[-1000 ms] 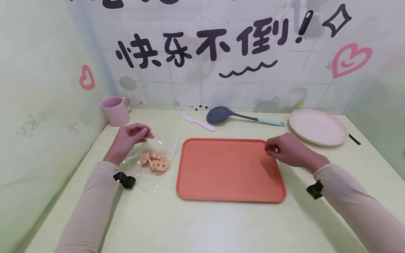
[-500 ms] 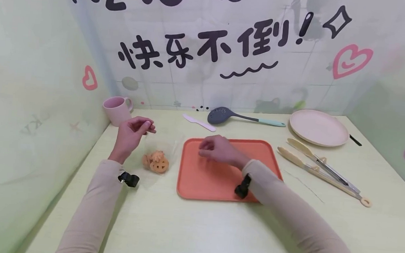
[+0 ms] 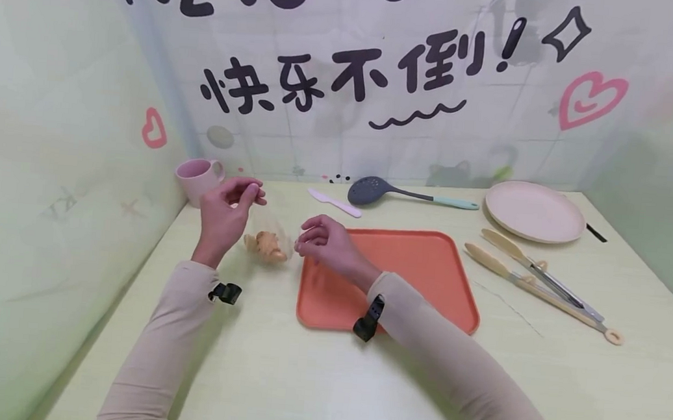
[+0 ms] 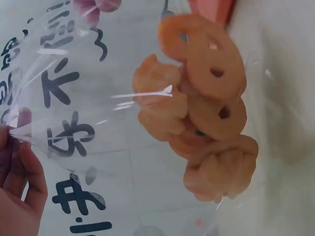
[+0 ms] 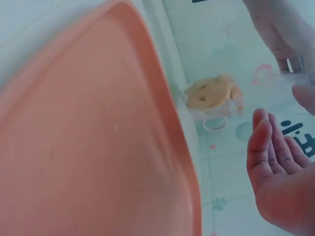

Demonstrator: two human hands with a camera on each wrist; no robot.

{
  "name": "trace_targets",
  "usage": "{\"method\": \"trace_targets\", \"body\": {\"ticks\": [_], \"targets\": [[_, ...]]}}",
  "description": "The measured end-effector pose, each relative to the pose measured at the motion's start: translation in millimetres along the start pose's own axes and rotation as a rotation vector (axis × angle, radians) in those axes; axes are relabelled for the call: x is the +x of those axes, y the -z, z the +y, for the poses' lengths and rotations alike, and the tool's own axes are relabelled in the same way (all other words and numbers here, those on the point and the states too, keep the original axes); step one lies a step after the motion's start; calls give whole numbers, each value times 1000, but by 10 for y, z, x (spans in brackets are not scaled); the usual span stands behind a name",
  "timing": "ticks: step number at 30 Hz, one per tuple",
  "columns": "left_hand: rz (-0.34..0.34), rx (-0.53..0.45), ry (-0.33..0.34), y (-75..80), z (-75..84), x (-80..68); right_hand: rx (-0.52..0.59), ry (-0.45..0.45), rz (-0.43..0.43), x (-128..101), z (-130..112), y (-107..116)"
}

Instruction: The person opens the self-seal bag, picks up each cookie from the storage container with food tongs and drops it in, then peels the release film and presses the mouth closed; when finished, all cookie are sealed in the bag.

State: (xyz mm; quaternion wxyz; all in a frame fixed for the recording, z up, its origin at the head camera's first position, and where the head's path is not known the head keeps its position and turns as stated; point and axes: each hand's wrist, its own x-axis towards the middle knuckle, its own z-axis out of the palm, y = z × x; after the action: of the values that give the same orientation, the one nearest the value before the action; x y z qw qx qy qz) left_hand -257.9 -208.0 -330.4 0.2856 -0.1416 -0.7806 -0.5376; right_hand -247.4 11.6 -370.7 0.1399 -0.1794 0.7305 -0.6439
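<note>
My left hand (image 3: pixel 248 194) pinches the top edge of a clear plastic bag (image 3: pixel 276 232) and holds it lifted off the table. Several orange, holed slices (image 3: pixel 266 245) hang bunched in the bag's bottom; the left wrist view shows these slices (image 4: pixel 206 123) close up behind the film (image 4: pixel 74 98). My right hand (image 3: pixel 306 238) is at the bag's right edge, over the left rim of the orange tray (image 3: pixel 426 275), and its fingertips (image 5: pixel 301 93) pinch the film. In the right wrist view the slices (image 5: pixel 214 93) hang beyond the tray's rim (image 5: pixel 162 108).
Wooden-tipped tongs (image 3: pixel 536 282) lie right of the tray. At the back stand a pink mug (image 3: pixel 195 177), a pink plastic knife (image 3: pixel 332 203), a grey slotted spoon (image 3: pixel 373 190) and a beige plate (image 3: pixel 534 211). Walls close in the left, back and right.
My right hand left the tongs lying on the table and crossed the tray leftward to the bag. My left hand raised the bag, so the slices now hang bunched together.
</note>
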Motion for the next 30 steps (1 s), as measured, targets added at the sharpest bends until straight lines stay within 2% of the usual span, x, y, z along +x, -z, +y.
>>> {"method": "trace_targets", "body": {"ticks": [3, 6, 9, 14, 17, 19, 21, 23, 26, 30], "targets": [[50, 5, -33, -63, 74, 26, 27, 54, 53, -46, -33, 12], [87, 0, -71, -132, 149, 56, 3, 102, 96, -78, -44, 29], [95, -11, -100, -199, 223, 84, -71, 155, 167, -98, -36, 55], [116, -53, -97, -267, 292, 117, -69, 211, 298, -131, -65, 166], [161, -81, -74, -276, 278, 115, -46, 247, 318, -143, -124, 277], [181, -134, -50, -288, 230, 115, -53, 287, 339, -148, -183, 367], [182, -217, 9, -319, 176, 105, -62, 337, 367, -154, -269, 467], [166, -298, 70, -374, 106, 87, -85, 377, 386, -157, -362, 573], [131, -349, 152, -470, 40, 33, -149, 403, 368, -160, -491, 717], [70, -335, 162, -602, -7, -41, -238, 402, 329, -228, -562, 814]]}}
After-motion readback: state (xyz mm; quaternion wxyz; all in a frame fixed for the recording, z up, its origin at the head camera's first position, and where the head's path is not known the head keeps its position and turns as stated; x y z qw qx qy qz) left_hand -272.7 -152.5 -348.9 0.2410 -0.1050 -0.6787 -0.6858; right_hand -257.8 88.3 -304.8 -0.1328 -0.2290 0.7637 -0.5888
